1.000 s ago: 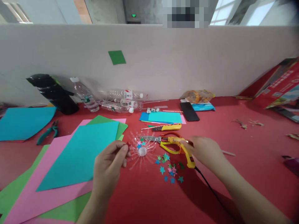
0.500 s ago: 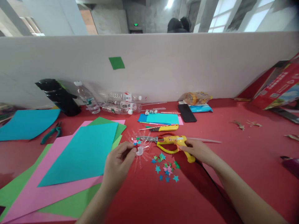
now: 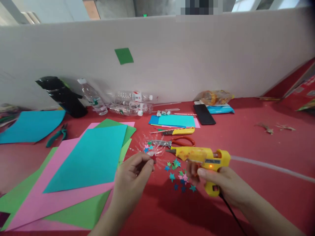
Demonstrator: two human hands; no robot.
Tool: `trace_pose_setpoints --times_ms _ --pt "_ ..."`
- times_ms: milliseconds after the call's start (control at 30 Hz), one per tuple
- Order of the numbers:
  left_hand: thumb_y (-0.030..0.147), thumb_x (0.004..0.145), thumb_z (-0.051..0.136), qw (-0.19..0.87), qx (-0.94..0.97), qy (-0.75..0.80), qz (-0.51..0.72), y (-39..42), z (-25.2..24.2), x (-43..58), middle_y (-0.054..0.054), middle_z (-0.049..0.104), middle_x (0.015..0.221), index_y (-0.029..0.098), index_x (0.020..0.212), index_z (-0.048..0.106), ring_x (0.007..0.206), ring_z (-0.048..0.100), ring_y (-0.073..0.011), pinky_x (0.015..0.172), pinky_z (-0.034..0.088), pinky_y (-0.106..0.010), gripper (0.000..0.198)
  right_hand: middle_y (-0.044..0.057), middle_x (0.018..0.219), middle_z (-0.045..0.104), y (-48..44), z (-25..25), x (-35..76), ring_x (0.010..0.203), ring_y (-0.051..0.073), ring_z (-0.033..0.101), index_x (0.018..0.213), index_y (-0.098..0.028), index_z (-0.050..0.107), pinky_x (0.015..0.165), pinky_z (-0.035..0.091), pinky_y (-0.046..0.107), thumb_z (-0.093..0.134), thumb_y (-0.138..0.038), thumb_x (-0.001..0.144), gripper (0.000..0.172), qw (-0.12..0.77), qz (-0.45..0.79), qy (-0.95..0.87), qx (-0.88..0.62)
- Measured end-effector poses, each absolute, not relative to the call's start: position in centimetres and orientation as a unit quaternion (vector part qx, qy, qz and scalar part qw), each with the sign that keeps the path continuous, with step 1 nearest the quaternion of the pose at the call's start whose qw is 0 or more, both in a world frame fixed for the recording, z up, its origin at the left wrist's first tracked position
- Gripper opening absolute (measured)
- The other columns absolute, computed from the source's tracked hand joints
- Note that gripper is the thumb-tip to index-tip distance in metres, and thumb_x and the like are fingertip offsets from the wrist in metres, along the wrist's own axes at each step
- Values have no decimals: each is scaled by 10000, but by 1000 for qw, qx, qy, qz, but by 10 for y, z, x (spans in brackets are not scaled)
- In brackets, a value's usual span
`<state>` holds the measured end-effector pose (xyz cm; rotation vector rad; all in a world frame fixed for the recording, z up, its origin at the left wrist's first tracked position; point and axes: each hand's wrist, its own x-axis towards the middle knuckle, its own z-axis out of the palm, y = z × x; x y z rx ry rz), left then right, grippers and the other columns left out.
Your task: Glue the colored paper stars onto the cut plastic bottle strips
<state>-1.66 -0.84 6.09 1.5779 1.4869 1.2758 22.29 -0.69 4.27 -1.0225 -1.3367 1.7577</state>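
My left hand (image 3: 134, 178) pinches a small red paper star (image 3: 154, 158) between thumb and fingers, just in front of a clear plastic piece cut into fanned strips (image 3: 151, 149) with coloured stars on it. My right hand (image 3: 222, 183) grips a yellow hot glue gun (image 3: 203, 157), lifted off the red table (image 3: 258, 154), its nozzle pointing left toward the red star. A glue stick sticks out of the gun's back to the right. Several small paper stars (image 3: 178, 175) in blue, green and pink lie on the table between my hands.
Sheets of teal, pink and green paper (image 3: 93, 157) lie at the left. Red-handled scissors (image 3: 177, 141), a yellow utility knife (image 3: 180, 131), a black phone (image 3: 204, 114), plastic bottles (image 3: 128, 103), teal pliers (image 3: 57, 134) and a black jug (image 3: 61, 96) sit toward the white partition (image 3: 197, 55).
My right hand has lifted the glue gun off the table and aimed its nozzle left. My left hand still pinches the red star and has shifted slightly right.
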Motion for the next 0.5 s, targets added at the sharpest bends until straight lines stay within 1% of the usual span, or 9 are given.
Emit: trace_pose_setpoints --times_ms 67,133,200,267,367,433,500 --pt "245 824 560 295 608 570 467 -9 63 -14 37 557 558 179 643 606 442 412 -68 409 334 -181 198 73 804 681 -15 42 219 764 196 605 827 -190 697 714 497 331 615 -599 815 417 327 663 -531 -414" --pt "242 830 550 280 622 575 452 -10 63 -12 35 544 568 180 634 585 478 448 -77 441 365 -181 208 78 834 691 -22 41 216 778 211 616 903 -201 703 689 508 334 595 -646 801 469 327 636 -533 -451" --pt "233 834 540 259 638 576 441 -11 63 -10 26 560 592 183 630 576 529 496 -90 482 398 -184 213 68 860 687 -26 41 215 773 204 618 946 -213 696 684 519 328 589 -657 798 479 340 608 -544 -468" --pt "223 837 525 242 651 576 430 -13 63 -9 12 590 616 183 635 580 566 538 -102 499 411 -190 213 47 849 670 -28 41 214 750 183 610 940 -221 689 669 525 306 585 -632 819 441 345 590 -563 -464" --pt "219 836 515 230 659 581 419 -13 62 -8 -3 624 630 180 646 596 577 569 -113 484 402 -196 211 31 818 642 -28 40 215 722 166 596 970 -230 680 583 507 259 591 -575 843 377 349 583 -580 -449" --pt "218 835 515 230 659 583 416 -13 62 -8 -3 622 617 179 640 597 572 572 -115 477 398 -199 215 15 746 612 -27 38 215 699 164 591 973 -242 677 553 498 244 608 -547 842 339 359 579 -586 -438" --pt "218 835 515 233 659 585 412 -12 61 -9 2 611 604 180 631 591 565 566 -113 480 400 -200 221 -9 634 546 -27 35 215 682 165 585 920 -252 677 555 500 240 603 -533 851 299 360 573 -594 -435"
